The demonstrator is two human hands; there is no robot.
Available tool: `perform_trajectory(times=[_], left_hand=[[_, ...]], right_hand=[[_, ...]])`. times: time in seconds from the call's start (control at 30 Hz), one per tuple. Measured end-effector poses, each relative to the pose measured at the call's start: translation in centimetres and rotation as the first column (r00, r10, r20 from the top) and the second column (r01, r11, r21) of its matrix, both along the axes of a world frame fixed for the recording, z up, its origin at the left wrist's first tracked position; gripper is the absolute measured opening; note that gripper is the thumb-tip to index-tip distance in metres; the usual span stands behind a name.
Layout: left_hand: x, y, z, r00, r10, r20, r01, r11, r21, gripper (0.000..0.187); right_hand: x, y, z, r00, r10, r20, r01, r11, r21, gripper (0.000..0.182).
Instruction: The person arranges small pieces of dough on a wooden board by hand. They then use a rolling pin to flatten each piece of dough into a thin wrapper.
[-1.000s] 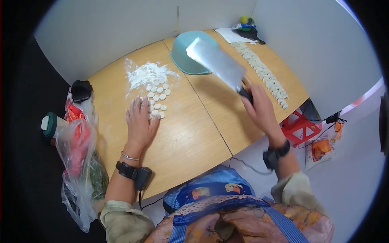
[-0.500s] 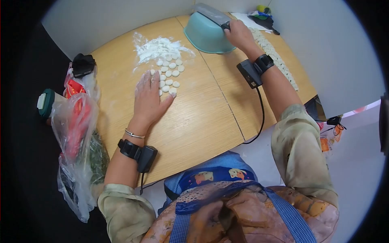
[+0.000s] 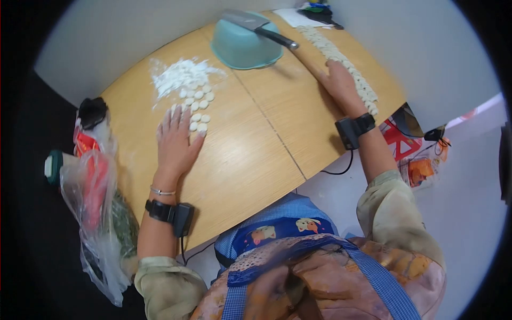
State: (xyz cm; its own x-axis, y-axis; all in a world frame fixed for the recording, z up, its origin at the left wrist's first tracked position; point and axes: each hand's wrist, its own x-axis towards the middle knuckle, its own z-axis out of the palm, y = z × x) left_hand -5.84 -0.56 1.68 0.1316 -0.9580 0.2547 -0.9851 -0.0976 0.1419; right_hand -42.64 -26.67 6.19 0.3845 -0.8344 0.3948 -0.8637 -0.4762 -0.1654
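My left hand [image 3: 177, 144] lies flat with its fingers spread on the near-left side of small round dough pieces [image 3: 201, 118], some hidden under the fingertips. Beyond them is a heap of white flour [image 3: 184, 74]. My right hand [image 3: 341, 84] is closed around a pale wooden rolling pin [image 3: 310, 65], partly hidden by the palm. Farther back, a cleaver [image 3: 248, 20] rests across an upturned light-green bowl [image 3: 242, 48], its black handle sticking out to the right.
A long row of pleated dumplings [image 3: 341, 57] runs along the right side of the wooden table [image 3: 234, 160]. White paper [image 3: 298, 17] and a dark item lie at the back. Plastic bags [image 3: 96, 186] hang at the left edge.
My right hand has let go of the cleaver, leaving it on the bowl, and moved nearer to take hold of the rolling pin. My left hand stays on the dough pieces. The view has shifted.
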Motion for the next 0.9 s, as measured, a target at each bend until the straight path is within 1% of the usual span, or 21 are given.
perform_trajectory(times=[0.03,0.1,0.13,0.2,0.23,0.27,0.3,0.37,0.4,0.43,0.5,0.57,0.6,0.67,0.7,0.77,0.8,0.87,0.9], left_hand=[[0.0,0.1,0.0,1.0,0.008,-0.013,-0.008,1.0,-0.004,0.069],[0.1,0.0,0.0,1.0,0.014,-0.016,-0.014,1.0,-0.007,0.069],[0.2,-0.1,-0.1,1.0,0.02,-0.023,-0.02,1.0,-0.002,0.071],[0.2,-0.1,-0.1,0.999,0.028,-0.026,-0.027,1.0,0.011,0.074],[0.3,-0.1,-0.2,0.999,0.009,-0.031,-0.009,1.0,-0.029,0.073],[0.4,0.2,-0.4,0.999,-0.001,-0.038,-0.001,0.998,-0.064,0.072],[0.4,0.4,-0.5,0.999,0.022,-0.036,-0.024,0.999,-0.042,0.072],[0.7,0.1,-0.7,0.996,0.085,-0.011,-0.086,0.993,-0.079,0.075],[0.7,0.1,-0.7,0.995,0.104,-0.006,-0.105,0.992,-0.064,0.075],[0.7,0.1,-0.7,0.996,0.09,-0.004,-0.09,0.994,-0.063,0.076],[0.8,0.1,-0.7,0.997,0.081,0.01,-0.081,0.995,-0.05,0.077],[1.0,-0.1,-0.7,0.999,-0.051,-0.001,0.051,0.997,-0.054,0.079],[1.0,-0.1,-0.6,0.999,-0.045,0.007,0.046,0.998,-0.044,0.079],[0.7,0.0,-0.3,0.996,-0.063,-0.061,0.057,0.994,-0.098,0.079],[1.0,-0.1,-0.3,0.997,-0.059,-0.057,0.054,0.995,-0.087,0.079],[1.7,-0.1,-0.3,0.978,-0.062,-0.197,0.038,0.992,-0.122,0.087],[2.0,0.3,-0.1,0.98,-0.054,-0.193,0.032,0.993,-0.115,0.087],[3.1,1.1,0.3,0.979,-0.135,-0.151,0.128,0.99,-0.055,0.084],[3.8,1.4,0.5,0.981,-0.13,-0.144,0.124,0.991,-0.05,0.084]], right_hand=[[0.1,0.5,0.0,1.0,-0.017,0.007,0.018,1.0,-0.007,0.033],[0.5,0.8,-0.3,0.996,-0.058,-0.069,0.07,0.981,0.183,0.032],[0.8,1.0,-0.3,0.996,-0.063,-0.061,0.073,0.98,0.184,0.032],[1.0,0.4,-1.6,0.994,-0.047,-0.097,0.057,0.992,0.111,0.031],[0.9,0.0,-1.9,0.995,-0.038,-0.095,0.049,0.991,0.123,0.031],[0.6,-0.5,-2.2,1.0,-0.018,-0.019,0.02,0.991,0.132,0.031],[0.7,-0.1,-2.2,0.998,0.006,0.058,-0.014,0.989,0.144,0.032],[0.3,1.3,-1.2,0.96,-0.027,0.279,-0.025,0.983,0.182,0.033],[-0.6,1.3,-1.0,0.953,-0.003,0.303,-0.035,0.992,0.122,0.037],[-1.6,1.3,-0.8,0.945,0.019,0.327,-0.04,0.997,0.059,0.04],[-3.1,3.0,0.3,0.888,0.124,0.443,-0.087,0.991,-0.104,0.044],[-3.8,6.8,3.0,0.786,0.149,0.6,-0.195,0.981,0.012,0.047],[-4.1,8.7,3.8,0.78,0.148,0.608,-0.201,0.979,0.019,0.047],[-4.6,12.1,4.5,0.81,0.27,0.521,-0.246,0.962,-0.117,0.043],[-4.9,13.4,4.4,0.807,0.267,0.527,-0.248,0.963,-0.107,0.043],[-5.3,15.6,3.9,0.837,0.345,0.425,-0.395,0.918,0.034,0.045],[-5.3,16.5,3.6,0.833,0.347,0.431,-0.401,0.915,0.039,0.045],[-5.1,17.8,2.6,0.896,0.411,0.17,-0.427,0.902,0.065,0.049],[-5.1,18.2,1.8,0.902,0.389,0.184,-0.412,0.905,0.108,0.05]])
